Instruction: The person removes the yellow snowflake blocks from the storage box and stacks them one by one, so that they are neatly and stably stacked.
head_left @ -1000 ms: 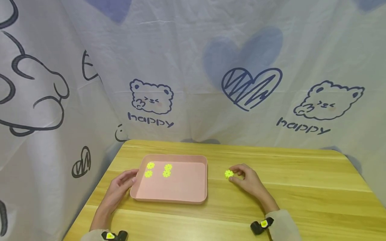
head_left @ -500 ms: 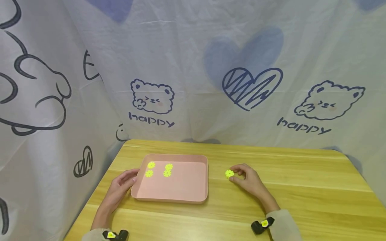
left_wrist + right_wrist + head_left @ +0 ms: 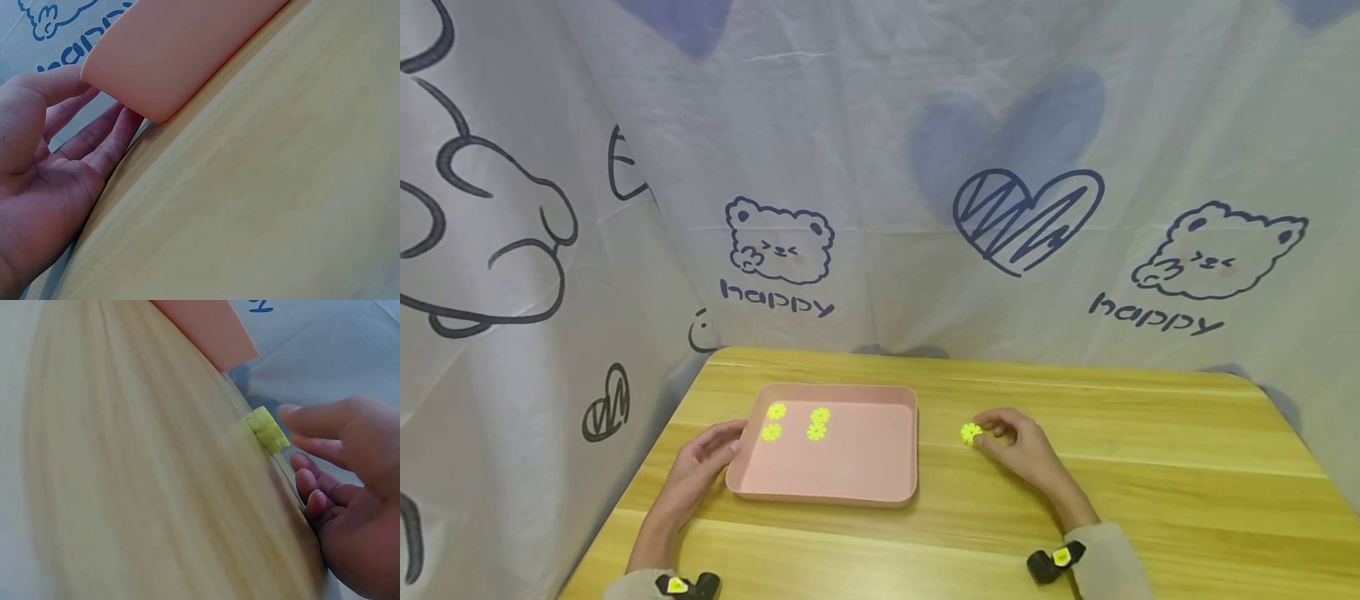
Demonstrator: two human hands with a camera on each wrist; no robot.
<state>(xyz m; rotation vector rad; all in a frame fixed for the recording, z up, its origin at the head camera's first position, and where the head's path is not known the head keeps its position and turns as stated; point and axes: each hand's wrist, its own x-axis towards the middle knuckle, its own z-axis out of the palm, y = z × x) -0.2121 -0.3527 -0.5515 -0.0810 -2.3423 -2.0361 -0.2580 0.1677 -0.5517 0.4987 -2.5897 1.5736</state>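
A pink tray [image 3: 865, 458] lies on the table, left of the middle. Inside it, toward the far left, sit several yellow flower-shaped plastic discs [image 3: 771, 432] in two pairs. My left hand [image 3: 696, 467] touches the tray's left wall with thumb and fingers; in the left wrist view the fingers reach low along the pink wall [image 3: 169, 56]. Right of the tray, my right hand [image 3: 1022, 450] is beside one more yellow flower-shaped disc piece [image 3: 269, 430], thick like a small stack and sitting on the table. A narrow gap shows between it and the nearest fingertip in the right wrist view.
The wooden table [image 3: 1150, 483] extends to the right and in front of both hands. A white printed curtain [image 3: 880, 275] hangs behind its far edge, and another section hangs at the left. Black wrist cameras [image 3: 1048, 567] sit at both cuffs.
The right thumb and wrist have shifted slightly to the right, off the yellow disc piece, which has stayed in place. The left hand and tray have stayed put.
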